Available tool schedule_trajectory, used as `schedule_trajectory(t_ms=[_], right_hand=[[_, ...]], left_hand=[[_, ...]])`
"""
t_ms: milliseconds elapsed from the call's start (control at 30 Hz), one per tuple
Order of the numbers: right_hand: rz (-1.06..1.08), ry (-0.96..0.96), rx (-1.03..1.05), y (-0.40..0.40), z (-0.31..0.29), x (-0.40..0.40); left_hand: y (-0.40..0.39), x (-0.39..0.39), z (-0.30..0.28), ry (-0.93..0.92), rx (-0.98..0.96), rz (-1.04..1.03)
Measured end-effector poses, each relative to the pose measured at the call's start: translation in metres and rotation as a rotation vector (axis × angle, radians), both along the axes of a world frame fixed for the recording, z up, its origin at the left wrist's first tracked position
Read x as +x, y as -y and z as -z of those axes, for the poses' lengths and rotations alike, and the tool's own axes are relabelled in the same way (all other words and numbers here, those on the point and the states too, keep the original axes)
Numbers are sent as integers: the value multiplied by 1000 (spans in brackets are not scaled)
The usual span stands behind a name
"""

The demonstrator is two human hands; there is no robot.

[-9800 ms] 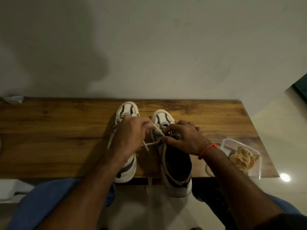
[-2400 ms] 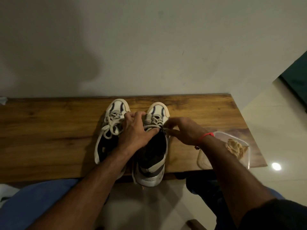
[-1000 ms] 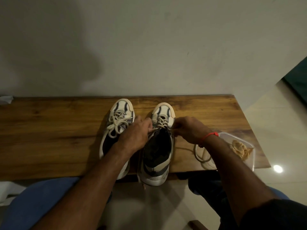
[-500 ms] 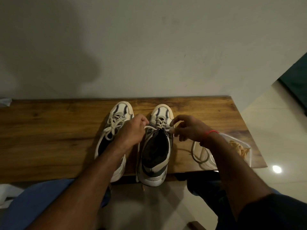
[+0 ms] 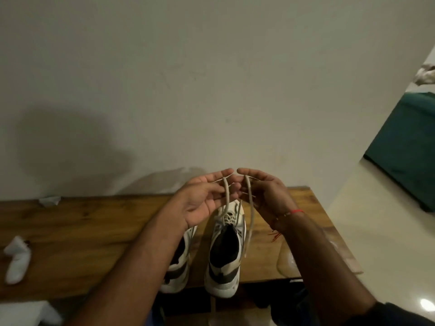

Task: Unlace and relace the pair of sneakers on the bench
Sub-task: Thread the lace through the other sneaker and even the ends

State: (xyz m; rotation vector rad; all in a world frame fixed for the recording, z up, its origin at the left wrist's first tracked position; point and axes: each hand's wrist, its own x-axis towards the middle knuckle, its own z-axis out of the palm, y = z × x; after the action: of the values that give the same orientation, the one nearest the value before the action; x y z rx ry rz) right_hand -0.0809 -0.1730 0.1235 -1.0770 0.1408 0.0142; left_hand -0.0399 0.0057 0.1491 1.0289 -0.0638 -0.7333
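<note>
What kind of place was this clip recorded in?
Probably a home, perhaps an entryway: a wooden bench against a plain wall, glossy tiled floor, and a green upholstered seat nearby.

We see two white-and-black mesh sneakers, the right one (image 5: 225,250) and the left one (image 5: 177,262), side by side on the wooden bench (image 5: 77,238), heels overhanging; the right one's pale cord lace (image 5: 251,212) rises, half-threaded.
</note>
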Motion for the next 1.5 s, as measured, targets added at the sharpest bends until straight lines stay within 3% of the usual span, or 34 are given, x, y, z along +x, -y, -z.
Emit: schedule_trajectory(t_ms=[167,300,500,633,967,1167,1333,1500], right_hand=[[174,147,-427,-20,-61,-11],[330,262,-763,-26,-105,-20],[446,331,-874,-36,-132,-24],[469,357,-890,-43,-136,-29],[349,350,-950,-37,-145,-28],[389,336,-1004,-19,-130,-23],[394,266,-1027,0,-90,-20],[295,137,-1096,8,-32,-8]], left_hand=[[1,-11,-60,120,-6,-94],[2,-24,-95,346,245,-189],[3,-37,-113,800,630,-396],[4,-43,-120,995,698,-419],[0,-38,-121,1084,782,-401],[-7,-28,-108,1113,797,-396],[-27,-15,-67,1067,956,-389],[-36,-6,15,951,1099,-333]])
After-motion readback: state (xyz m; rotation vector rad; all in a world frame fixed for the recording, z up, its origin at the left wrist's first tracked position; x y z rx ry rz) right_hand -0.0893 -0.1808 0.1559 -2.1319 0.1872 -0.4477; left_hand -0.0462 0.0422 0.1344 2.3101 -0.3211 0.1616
